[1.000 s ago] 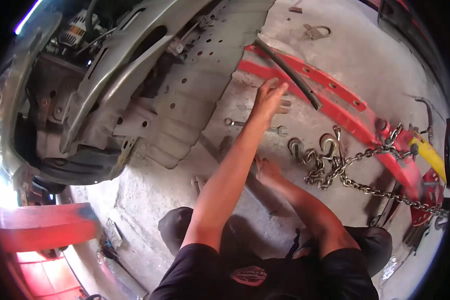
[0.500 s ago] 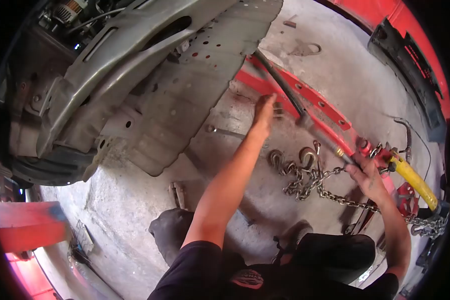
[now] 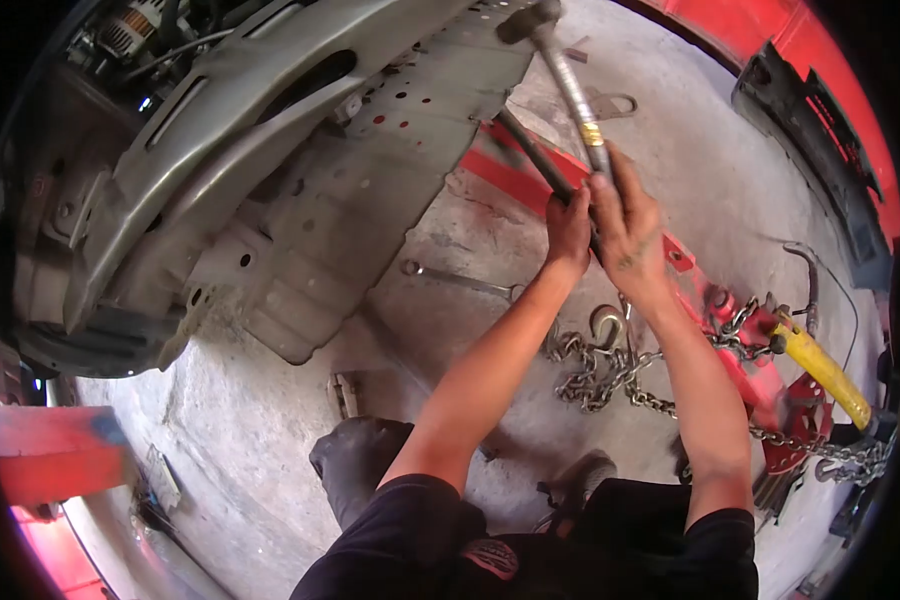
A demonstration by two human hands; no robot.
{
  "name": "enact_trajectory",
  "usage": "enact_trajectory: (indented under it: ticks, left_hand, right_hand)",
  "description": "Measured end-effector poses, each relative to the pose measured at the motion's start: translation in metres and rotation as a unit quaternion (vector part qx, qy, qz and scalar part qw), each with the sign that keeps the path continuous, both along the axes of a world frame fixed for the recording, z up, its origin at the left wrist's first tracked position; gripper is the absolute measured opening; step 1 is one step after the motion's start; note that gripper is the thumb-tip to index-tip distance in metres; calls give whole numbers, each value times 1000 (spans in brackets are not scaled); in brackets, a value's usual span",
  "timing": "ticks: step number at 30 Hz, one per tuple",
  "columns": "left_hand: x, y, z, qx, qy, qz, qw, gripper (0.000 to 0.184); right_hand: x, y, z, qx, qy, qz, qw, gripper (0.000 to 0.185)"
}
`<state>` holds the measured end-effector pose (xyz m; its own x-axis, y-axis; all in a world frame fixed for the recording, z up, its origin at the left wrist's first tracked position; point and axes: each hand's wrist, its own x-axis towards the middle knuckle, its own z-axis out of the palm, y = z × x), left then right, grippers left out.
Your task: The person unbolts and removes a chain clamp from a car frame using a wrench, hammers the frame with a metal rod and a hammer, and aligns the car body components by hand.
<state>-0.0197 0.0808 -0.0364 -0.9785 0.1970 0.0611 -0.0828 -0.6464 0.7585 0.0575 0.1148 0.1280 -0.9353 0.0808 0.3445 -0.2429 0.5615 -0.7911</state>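
Observation:
My right hand (image 3: pixel 630 225) is wrapped round the handle of a hammer (image 3: pixel 576 105), whose steel head is raised toward the top of the view. Yellow tape shows on the handle. Beside it, my left hand (image 3: pixel 569 235) is closed round a dark metal bar (image 3: pixel 532 150). The bar slants up to the edge of a grey, perforated sheet metal panel (image 3: pixel 360 210) on the vehicle; whether its far end touches the panel is hidden. Both hands are close together, over a red steel beam (image 3: pixel 510 180).
A chain with hooks (image 3: pixel 600 380) lies on the concrete floor and runs right to the beam's end. A wrench (image 3: pixel 460 278) is left of it. A yellow bar (image 3: pixel 823 368) sticks out at right. A black trim piece (image 3: pixel 805 150) leans against red bodywork.
My right hand has swung the hammer up and left from beside the beam's end. My left hand, off the bar before, has moved right and closed round it.

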Motion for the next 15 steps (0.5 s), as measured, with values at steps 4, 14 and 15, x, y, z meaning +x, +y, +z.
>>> enact_trajectory:
  ticks: [4, 14, 15]
  left_hand:
    - [12, 13, 33, 59, -25, 149, 987, 20]
    - [11, 1, 25, 18, -52, 74, 996, 25]
    - [2, 8, 7, 7, -7, 99, 995, 24]
  right_hand:
    - [-31, 18, -23, 171, -24, 78, 982, 46]
    - [-11, 5, 13, -29, 123, -10, 992, 46]
    - [-12, 5, -2, 1, 87, -1, 996, 46]
